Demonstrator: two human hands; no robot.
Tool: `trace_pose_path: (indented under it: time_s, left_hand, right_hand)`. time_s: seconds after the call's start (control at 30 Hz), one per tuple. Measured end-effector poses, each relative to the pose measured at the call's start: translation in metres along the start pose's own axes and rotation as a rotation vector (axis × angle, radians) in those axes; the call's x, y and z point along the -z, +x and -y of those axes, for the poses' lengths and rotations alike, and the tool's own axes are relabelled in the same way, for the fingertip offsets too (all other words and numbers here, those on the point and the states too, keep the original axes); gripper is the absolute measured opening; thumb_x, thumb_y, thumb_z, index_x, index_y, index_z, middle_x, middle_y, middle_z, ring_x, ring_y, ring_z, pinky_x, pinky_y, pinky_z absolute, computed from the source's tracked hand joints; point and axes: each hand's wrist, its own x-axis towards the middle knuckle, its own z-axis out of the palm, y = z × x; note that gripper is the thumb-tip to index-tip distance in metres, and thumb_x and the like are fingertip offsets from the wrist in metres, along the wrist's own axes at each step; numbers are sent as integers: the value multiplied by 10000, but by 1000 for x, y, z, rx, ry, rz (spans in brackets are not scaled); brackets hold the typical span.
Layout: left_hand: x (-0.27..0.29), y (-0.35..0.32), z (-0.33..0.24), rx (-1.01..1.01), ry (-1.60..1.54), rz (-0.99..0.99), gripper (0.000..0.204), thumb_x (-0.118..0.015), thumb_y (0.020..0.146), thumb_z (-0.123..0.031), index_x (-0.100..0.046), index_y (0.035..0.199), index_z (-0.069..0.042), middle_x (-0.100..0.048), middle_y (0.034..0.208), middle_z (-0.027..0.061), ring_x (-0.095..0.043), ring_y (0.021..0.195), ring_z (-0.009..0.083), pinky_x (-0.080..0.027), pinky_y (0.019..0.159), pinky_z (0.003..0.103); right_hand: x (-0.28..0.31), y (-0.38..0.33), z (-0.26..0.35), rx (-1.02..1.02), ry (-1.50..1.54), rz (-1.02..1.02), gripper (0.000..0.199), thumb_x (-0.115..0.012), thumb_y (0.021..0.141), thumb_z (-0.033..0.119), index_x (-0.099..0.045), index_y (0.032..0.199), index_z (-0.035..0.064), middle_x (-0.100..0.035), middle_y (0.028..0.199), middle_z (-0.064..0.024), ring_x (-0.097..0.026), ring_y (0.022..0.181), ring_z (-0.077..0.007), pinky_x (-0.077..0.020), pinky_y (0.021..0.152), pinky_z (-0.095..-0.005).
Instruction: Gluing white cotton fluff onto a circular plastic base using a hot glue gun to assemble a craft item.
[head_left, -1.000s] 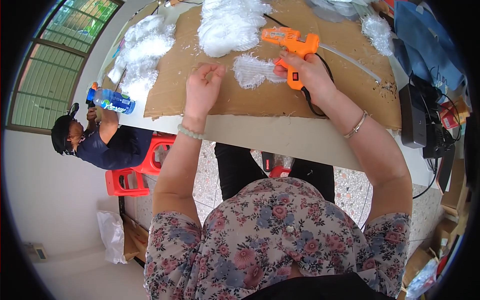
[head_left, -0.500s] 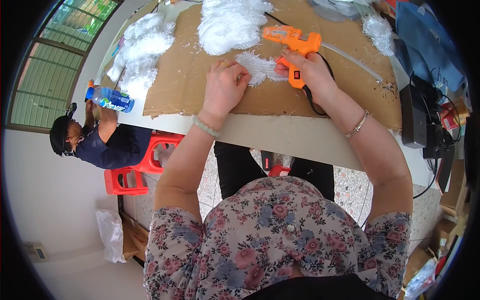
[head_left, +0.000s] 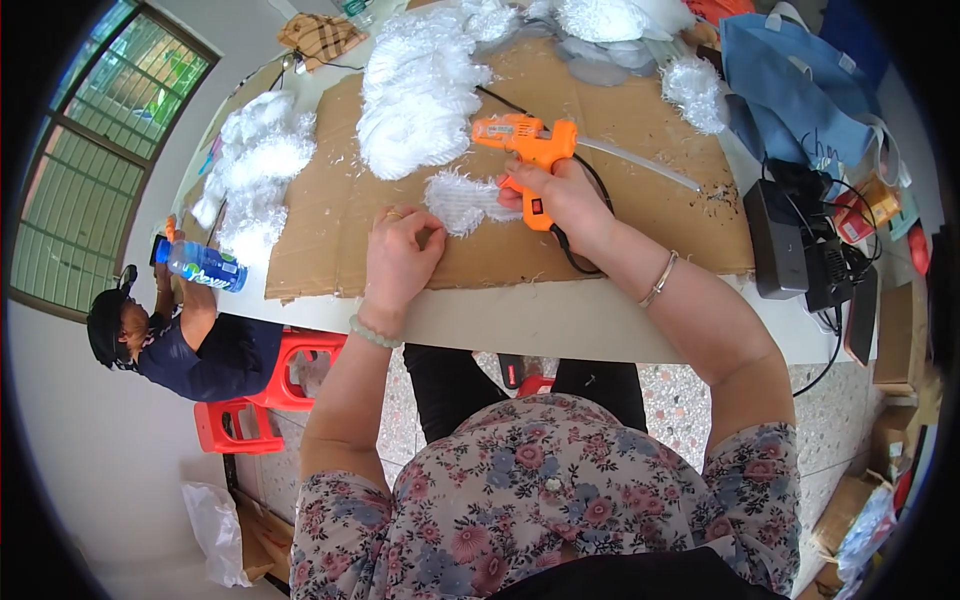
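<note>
My right hand (head_left: 572, 205) grips an orange hot glue gun (head_left: 545, 150) by its handle, nozzle facing left. A pale glue stick (head_left: 640, 163) sticks out of its back end. Below the gun, a fringed white fluffy piece (head_left: 458, 205) lies on the cardboard sheet (head_left: 330, 235); my right fingertips are at its right end. Just left of and nearer than that piece, my left hand (head_left: 402, 258) has its fingers curled, thumb against forefinger. Whether anything small is pinched there, I cannot make out.
White fluffy pieces (head_left: 415, 100) lie piled at the far side, with another heap (head_left: 265, 150) at left. A blue-capped bottle (head_left: 208, 268) stands near a co-worker (head_left: 210, 345). At right are a blue bag (head_left: 790, 80), a black box (head_left: 775, 240) and cables.
The whole view has shifted, so the table sits lower and further left. My left hand has drawn slightly back from the white piece. My right hand keeps its grip on the glue gun.
</note>
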Motion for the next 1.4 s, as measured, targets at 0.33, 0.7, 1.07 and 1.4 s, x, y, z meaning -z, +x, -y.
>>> trace_pose_path:
  time_s: [0.33,0.7,1.07,1.4]
  left_hand:
    - [-6,12,5,-10,-14,23,63,-687,686,-80,-643,724,-55,-624,760,98,-571,780,308,-449,754,396]
    - [2,17,32,448,-559,-126,133,-650,826,-146,-673,842,-15,-674,787,55,-608,732,104,-469,634,246]
    - [-2,15,4,-114,45,2,46,-654,696,-88,-639,664,-57,-616,700,65,-580,720,272,-456,726,393]
    - [-2,20,0,-122,188,47,112,-670,712,-160,-644,631,-87,-630,721,53,-580,804,267,-454,757,393]
  right_hand:
    - [-5,-2,1,-39,-22,6,285,-570,905,213,-541,1075,-14,-620,940,-86,-635,810,-171,-521,740,-282]
    - [-2,3,2,-12,-10,24,279,-579,894,224,-538,1084,23,-629,947,-79,-632,829,-153,-519,758,-291]
    - [-3,-2,2,-18,-12,-10,272,-556,906,205,-542,1081,-3,-625,954,-91,-633,835,-166,-522,768,-295]
    - [-3,-1,3,-34,4,-6,258,-567,900,194,-536,1080,11,-626,949,-89,-632,833,-169,-522,772,-303]
